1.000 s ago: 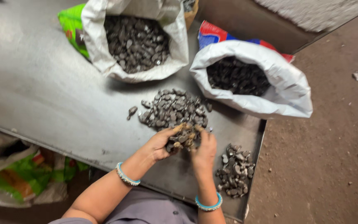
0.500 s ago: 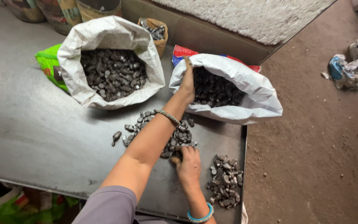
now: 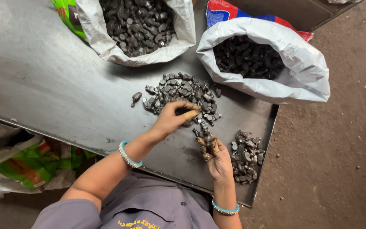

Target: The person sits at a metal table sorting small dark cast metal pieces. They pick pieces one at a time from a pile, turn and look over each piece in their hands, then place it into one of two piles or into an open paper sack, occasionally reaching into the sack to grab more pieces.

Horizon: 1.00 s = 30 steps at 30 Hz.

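A heap of small dark metal parts (image 3: pixel 178 91) lies in the middle of a grey metal table (image 3: pixel 56 89). My left hand (image 3: pixel 172 116) rests on the near edge of that heap, fingers curled over a few parts. My right hand (image 3: pixel 217 157) lies palm up just right of it, cupping several of the same dark metal parts (image 3: pixel 206 140). A smaller pile of parts (image 3: pixel 246 154) sits right beside my right hand near the table's right edge. Both wrists wear turquoise bangles.
Two open white sacks stand at the back of the table: the left sack (image 3: pixel 136 29) holds greyish parts, the right sack (image 3: pixel 267 63) holds darker ones. A green bag (image 3: pixel 20 163) lies under the table's front edge. Brown dirt floor (image 3: pixel 335 161) stretches to the right.
My left hand has come back from the right sack to the middle heap. My right hand has shifted right and turned palm up with parts in it.
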Tool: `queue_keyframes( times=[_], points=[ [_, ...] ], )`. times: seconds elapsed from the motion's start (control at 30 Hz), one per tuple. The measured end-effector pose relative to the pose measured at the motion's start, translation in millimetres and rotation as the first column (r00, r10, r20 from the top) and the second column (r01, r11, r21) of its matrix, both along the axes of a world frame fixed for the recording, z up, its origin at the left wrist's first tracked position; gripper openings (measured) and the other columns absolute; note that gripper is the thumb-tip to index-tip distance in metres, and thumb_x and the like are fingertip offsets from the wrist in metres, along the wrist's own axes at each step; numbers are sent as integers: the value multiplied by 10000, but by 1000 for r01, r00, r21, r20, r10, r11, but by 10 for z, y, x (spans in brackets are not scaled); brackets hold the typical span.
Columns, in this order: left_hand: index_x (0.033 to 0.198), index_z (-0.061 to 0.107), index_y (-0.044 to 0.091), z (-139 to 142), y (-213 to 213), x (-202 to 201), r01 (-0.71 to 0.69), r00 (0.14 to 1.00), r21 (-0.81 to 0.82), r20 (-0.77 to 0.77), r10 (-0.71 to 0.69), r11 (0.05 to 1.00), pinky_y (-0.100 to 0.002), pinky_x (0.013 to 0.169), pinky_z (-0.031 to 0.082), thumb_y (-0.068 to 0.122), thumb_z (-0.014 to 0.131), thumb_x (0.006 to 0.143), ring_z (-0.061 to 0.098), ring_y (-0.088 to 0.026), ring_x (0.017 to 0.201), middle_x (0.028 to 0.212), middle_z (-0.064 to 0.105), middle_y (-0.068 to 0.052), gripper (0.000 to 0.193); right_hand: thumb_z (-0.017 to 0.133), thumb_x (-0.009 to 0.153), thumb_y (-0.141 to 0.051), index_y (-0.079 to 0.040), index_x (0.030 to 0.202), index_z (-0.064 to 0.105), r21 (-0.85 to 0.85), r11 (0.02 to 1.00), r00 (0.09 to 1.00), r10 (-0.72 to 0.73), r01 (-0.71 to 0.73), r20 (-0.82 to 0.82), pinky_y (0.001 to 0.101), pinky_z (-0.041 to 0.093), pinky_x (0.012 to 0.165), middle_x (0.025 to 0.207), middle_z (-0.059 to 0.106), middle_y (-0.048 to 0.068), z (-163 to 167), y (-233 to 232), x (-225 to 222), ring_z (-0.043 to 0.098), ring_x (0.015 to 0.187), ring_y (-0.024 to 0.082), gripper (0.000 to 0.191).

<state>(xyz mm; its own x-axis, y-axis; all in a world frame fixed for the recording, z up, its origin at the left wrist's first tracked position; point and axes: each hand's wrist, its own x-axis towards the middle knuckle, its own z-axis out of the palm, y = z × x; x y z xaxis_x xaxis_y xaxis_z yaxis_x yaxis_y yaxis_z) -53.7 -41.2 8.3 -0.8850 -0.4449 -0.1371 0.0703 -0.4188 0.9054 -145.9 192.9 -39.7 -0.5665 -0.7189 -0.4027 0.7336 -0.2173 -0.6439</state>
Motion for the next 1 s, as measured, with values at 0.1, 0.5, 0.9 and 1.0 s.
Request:
queue_keyframes(
  times=[0.1,0.5,0.9,1.0],
  points=[
    [1167,772,-13,-165,157,252,-46,998,-3,39,46,999,-218,650,508,167,754,961,615,-84,765,967,737,-44,275,691,981,-164,38,1170,654,21,999,999,-39,38,31,328,582,805,1096,731,130,-56,87,27,700,947,212,278],
    [1077,651,-18,-361,717,387,-57,965,631,233,-119,773,-328,452,594,446,488,1048,706,-192,608,838,720,-108,493,745,953,-117,16,1168,743,470,868,741,208,161,-639,297,409,552,925,701,81,261,-73,319,537,685,138,252],
    [1053,702,33,-260,358,461,-46,980,585,182,-75,810,-304,545,625,279,657,964,729,-155,692,910,755,-67,265,781,873,-19,-29,1126,690,486,741,395,318,463,-862,254,570,759,986,772,52,260,-403,-56,725,861,133,269],
    [1048,698,22,-243,377,452,8,974,492,194,-118,871,-294,539,611,188,727,930,725,-160,686,905,750,-60,206,752,903,26,9,1123,681,391,860,607,126,327,-785,242,521,663,987,724,44,121,-267,-195,640,834,112,231]
  ],
)
